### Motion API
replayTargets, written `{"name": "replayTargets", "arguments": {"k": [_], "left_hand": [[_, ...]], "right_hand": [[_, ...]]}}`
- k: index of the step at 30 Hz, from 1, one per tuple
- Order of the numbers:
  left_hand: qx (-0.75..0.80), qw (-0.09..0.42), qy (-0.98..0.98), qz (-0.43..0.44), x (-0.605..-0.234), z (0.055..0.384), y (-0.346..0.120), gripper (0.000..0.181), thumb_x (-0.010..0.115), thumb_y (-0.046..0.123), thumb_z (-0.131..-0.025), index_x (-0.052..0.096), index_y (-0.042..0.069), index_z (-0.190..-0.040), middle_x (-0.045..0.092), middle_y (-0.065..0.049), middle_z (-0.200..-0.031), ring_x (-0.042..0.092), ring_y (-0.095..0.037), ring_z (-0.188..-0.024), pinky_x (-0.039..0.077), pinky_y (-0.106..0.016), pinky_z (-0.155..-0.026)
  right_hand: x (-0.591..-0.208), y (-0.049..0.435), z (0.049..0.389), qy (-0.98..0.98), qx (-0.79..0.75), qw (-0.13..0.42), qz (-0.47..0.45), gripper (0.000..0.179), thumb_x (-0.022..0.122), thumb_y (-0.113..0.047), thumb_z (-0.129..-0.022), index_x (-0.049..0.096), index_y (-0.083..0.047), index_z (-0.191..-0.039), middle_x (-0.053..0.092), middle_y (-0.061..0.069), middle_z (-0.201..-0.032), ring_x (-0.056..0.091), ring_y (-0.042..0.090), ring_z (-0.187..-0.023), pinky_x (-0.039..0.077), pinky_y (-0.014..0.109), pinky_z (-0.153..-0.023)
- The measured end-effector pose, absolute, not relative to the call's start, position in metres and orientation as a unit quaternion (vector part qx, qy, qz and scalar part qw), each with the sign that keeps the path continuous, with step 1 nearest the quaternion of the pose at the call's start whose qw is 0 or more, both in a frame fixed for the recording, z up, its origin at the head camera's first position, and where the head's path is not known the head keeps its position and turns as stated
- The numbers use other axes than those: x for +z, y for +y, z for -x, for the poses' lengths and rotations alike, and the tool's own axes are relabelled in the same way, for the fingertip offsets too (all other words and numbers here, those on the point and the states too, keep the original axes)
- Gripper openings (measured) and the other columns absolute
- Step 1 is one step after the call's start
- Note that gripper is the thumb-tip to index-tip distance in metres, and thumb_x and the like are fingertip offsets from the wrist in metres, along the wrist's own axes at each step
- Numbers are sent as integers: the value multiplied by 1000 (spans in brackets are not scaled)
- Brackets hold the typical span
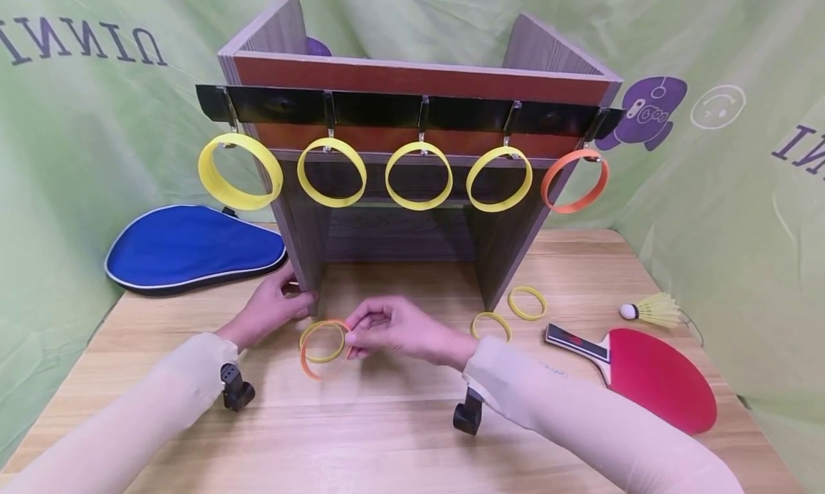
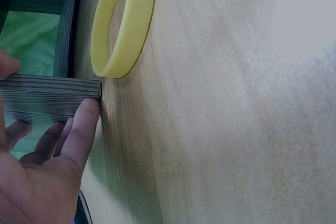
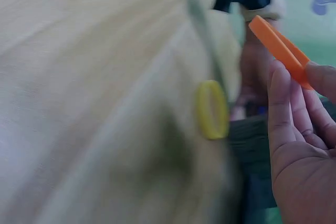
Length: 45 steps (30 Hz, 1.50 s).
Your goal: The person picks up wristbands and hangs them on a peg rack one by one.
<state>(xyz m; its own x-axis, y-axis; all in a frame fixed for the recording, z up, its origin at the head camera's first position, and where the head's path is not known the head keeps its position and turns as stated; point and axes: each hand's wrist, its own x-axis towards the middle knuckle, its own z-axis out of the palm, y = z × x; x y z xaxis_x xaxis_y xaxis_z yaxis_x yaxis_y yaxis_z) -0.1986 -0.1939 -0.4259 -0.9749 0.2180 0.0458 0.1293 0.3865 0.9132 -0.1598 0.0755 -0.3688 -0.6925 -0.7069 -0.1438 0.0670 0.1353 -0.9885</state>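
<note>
Table (image 1: 387, 437): wood, under both hands.
Stand (image 1: 399, 229): straight ahead of hands; L side panel's lower front edge is in L hand.
Case (image 1: 193, 247): blue, just beyond & left of L hand.
Paddle (image 1: 657, 376): red, well to R of R hand.
L hand (image 1: 273, 304): curled around panel edge, thumb one side, fingers other.
R hand (image 1: 396, 329): narrow pinch, thumb vs. fingertips, on orange ring (image 3: 281, 48).
Orange ring pos.: at R fingertips, L-hand side, i.e. betw. hands; tilted.
Yellow ring (image 2: 137, 19): on table betw. hands, near L fingers; apart from orange one in R-wrist view.
2 yellow rings more (image 1: 527, 317): on table, just beyond R wrist.
Hung rings (image 1: 419, 207): 4 yellow + 1 orange, on stand's hooks, above/beyond hands.
</note>
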Motion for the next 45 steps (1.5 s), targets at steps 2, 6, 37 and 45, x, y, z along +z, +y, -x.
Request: {"name": "replayTargets", "arguments": {"k": [2, 6, 37, 45], "left_hand": [[541, 39, 833, -106, -426, 199, -194, 54, 66, 7, -94, 49, 1, -145, 59, -33, -135, 62, -48, -124, 60, -20, -79], [530, 28, 840, -114, -426, 200, -195, 49, 67, 7, -94, 52, -1, -140, 61, -32, -132, 63, -47, -122, 56, -17, -82], [536, 51, 837, -97, -423, 198, -193, 53, 66, 8, -95, 49, -1, -144, 58, -32, -137, 60, -47, -126, 59, -21, -80], [531, 53, 840, -98, -424, 200, -193, 55, 65, 9, -95, 48, 0, -146, 57, -33, -138, 59, -49, -126, 59, -20, -79]], "right_hand": [[-356, 79, 161, 686, -622, 293, 239, 27, 69, 4, -96, 62, 15, -119, 71, 32, -102, 76, 11, -80, 61, 57, -92], [-333, 81, 159, 697, -624, 243, 254, 23, 70, 2, -96, 65, 8, -117, 72, 21, -98, 77, 17, -82, 65, 45, -87], [-224, 72, 152, 582, -778, 5, 236, 18, 64, 13, -95, 61, 5, -110, 75, 7, -98, 77, 11, -87, 63, 41, -93], [-225, 66, 156, 565, -798, -8, 208, 19, 64, 13, -95, 61, -4, -103, 73, 2, -94, 77, 11, -86, 63, 37, -93]]}}
